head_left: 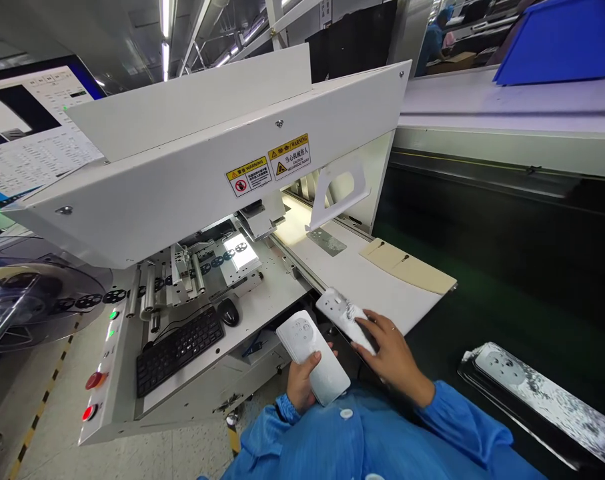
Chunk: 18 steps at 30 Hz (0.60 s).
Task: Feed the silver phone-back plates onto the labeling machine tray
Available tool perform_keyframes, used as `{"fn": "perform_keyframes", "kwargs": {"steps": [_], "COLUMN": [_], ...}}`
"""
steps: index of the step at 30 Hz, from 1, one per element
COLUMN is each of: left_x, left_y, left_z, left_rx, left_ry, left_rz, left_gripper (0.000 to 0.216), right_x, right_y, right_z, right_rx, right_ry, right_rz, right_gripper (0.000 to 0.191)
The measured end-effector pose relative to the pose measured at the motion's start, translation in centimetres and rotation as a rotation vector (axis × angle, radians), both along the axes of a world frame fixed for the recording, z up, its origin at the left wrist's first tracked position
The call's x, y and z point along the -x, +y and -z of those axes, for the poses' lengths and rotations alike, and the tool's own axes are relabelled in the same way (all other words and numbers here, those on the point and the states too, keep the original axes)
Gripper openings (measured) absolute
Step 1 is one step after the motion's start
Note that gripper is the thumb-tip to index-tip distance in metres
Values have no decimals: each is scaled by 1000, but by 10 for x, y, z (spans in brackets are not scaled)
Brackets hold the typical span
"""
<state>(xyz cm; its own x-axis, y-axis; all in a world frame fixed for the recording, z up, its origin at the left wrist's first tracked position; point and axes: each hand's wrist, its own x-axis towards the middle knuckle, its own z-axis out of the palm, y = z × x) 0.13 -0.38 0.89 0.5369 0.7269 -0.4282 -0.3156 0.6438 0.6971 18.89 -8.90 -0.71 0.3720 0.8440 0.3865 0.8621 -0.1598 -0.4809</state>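
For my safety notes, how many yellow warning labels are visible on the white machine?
2. The left label shows a red circle; the right label sits beside it, slightly higher. More may be hidden elsewhere.

- At my far left I see a monitor (37, 93), its bright screen filled with windows and small text.
- A black keyboard (179, 350) lies below me on the left, with a black mouse (228, 312) just beside its upper right end.
- Left of the keyboard I see two red buttons (96, 380) and, above them, small green lights (113, 315).
- Yellow-and-black striped tape (42, 407) runs along the pale floor (192, 453) to my left.
- Ahead of me, two yellow-topped warning labels (289, 157) sit side by side on a white panel (182, 180).
- At upper right, a blue bin (557, 43) stands on a pale ledge (447, 100); beyond, I see a person in blue (433, 43).
- Tube lights (165, 20) shine overhead.
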Motion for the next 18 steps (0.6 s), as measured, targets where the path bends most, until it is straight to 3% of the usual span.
{"fn": "perform_keyframes", "kwargs": {"steps": [4,8,18], "left_x": [2,2,1], "left_y": [-2,0,5], "left_z": [-2,-2,3], "left_rx": [-7,7,29], "left_ry": [-8,-7,50], "left_rz": [8,7,26], "left_gripper": [52,53,69], "right_x": [-49,-78,-52], "right_y": [12,20,27], "right_z": [0,2,24], "right_rx": [171,279,354], "right_ry": [-119,-157,-172], "right_rz": [211,290,173], "right_gripper": [46,47,52]}}
